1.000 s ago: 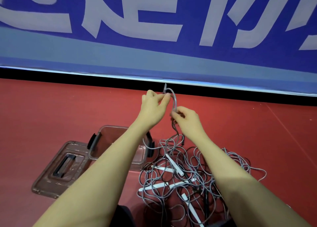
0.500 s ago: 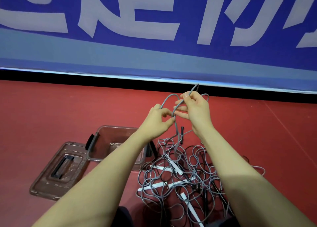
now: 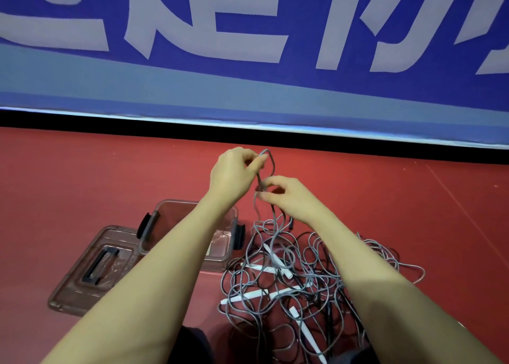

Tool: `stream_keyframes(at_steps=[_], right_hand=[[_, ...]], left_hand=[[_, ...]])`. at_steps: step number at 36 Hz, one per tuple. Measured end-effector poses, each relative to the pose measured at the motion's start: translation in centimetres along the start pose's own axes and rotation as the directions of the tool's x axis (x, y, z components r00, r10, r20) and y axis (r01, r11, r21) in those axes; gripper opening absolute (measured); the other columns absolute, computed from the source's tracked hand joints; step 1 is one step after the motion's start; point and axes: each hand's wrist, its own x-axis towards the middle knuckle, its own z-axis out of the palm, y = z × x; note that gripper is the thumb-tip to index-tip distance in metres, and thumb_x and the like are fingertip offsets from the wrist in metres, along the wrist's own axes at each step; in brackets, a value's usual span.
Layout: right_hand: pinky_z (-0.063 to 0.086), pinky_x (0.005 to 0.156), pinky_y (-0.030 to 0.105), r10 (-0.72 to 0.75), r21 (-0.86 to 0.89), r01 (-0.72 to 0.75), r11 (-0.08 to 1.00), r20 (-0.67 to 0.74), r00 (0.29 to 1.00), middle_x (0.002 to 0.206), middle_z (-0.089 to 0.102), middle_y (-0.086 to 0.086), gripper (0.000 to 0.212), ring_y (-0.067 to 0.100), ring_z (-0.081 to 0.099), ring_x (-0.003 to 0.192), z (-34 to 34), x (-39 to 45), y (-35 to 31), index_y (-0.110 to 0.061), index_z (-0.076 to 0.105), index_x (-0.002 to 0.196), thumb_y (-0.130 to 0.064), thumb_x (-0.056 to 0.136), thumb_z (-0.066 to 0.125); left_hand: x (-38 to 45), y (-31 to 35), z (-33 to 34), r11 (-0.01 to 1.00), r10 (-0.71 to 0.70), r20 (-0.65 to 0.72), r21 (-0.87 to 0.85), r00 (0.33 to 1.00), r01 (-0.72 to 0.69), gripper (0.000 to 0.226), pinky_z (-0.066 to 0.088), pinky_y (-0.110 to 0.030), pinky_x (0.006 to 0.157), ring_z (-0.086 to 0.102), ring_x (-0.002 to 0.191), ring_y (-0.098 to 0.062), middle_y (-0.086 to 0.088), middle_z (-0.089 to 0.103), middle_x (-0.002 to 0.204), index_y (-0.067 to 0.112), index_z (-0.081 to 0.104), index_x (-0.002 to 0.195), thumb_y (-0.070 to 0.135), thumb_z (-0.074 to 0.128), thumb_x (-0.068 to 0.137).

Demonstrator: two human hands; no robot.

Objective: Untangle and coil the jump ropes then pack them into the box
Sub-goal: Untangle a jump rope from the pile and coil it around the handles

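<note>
Both hands are raised at frame centre. Left hand (image 3: 234, 170) pinches the top of a grey rope loop (image 3: 271, 161); right hand (image 3: 286, 195), just below it, pinches the same rope. The strand runs down into the tangle (image 3: 289, 275) on the floor, lower right. Box (image 3: 192, 208) lies open left of the tangle, nearer the left arm.

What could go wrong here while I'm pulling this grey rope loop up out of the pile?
1. Both hands, left hand and right hand, pinch one grey rope loop that trails into the tangled pile; pulling up may tighten knots.
2. White handles lie woven through the strands and could snag.
3. The open box touches the pile, so dragged rope may shove it.
</note>
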Motion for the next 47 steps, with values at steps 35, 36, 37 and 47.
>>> stream_keyframes(at_steps=[35, 36, 37, 47], right_hand=[[0.044, 0.044, 0.018, 0.316, 0.917, 0.184, 0.354, -0.303, 0.899, 0.051, 0.062, 0.001, 0.03, 0.01, 0.054, 0.042, -3.6, 0.6, -2.6, -0.005, 0.054, 0.083, -0.024, 0.102, 0.04], [0.046, 0.045, 0.019, 0.308, 0.924, 0.185, 0.334, -0.293, 0.905, 0.053, 0.063, 0.002, 0.03, 0.01, 0.056, 0.044, -3.6, 0.5, -2.6, -0.004, 0.055, 0.084, -0.024, 0.102, 0.04], [0.047, 0.047, 0.019, 0.299, 0.931, 0.188, 0.312, -0.284, 0.911, 0.057, 0.064, 0.004, 0.03, 0.011, 0.057, 0.046, -3.5, 0.5, -2.7, -0.003, 0.055, 0.086, -0.024, 0.102, 0.04], [0.046, 0.066, 0.02, 0.132, 0.541, 0.042, 0.84, -0.279, 0.951, 0.09, 0.064, -0.003, 0.014, 0.003, 0.059, 0.072, -1.4, 0.2, -0.3, -0.013, 0.06, 0.101, -0.02, 0.089, 0.064]], left_hand=[[-2.7, -0.5, 2.9, 0.99, 0.133, 0.242, -0.082, 0.961, -0.116, 0.015, 0.029, -0.029, 0.095, 0.035, 0.102, -0.025, -0.001, 0.031, 0.101, 0.024, 0.066, 0.103, 0.031, 0.06, 0.091], [-2.6, -0.4, 3.1, 0.99, 0.129, 0.209, -0.082, 0.969, -0.114, 0.013, 0.029, -0.027, 0.091, 0.036, 0.1, -0.025, -0.001, 0.032, 0.099, 0.021, 0.069, 0.097, 0.029, 0.061, 0.091], [-2.5, -0.3, 3.1, 0.991, 0.118, 0.176, -0.085, 0.977, -0.104, 0.012, 0.028, -0.025, 0.087, 0.035, 0.099, -0.025, -0.001, 0.032, 0.098, 0.019, 0.07, 0.093, 0.027, 0.062, 0.09], [-1.4, -0.4, 2.3, 0.999, -0.019, -0.003, 0.028, 1.0, 0.019, 0.018, 0.032, -0.03, 0.089, 0.035, 0.097, -0.023, -0.002, 0.034, 0.099, 0.012, 0.07, 0.095, 0.026, 0.058, 0.092]])
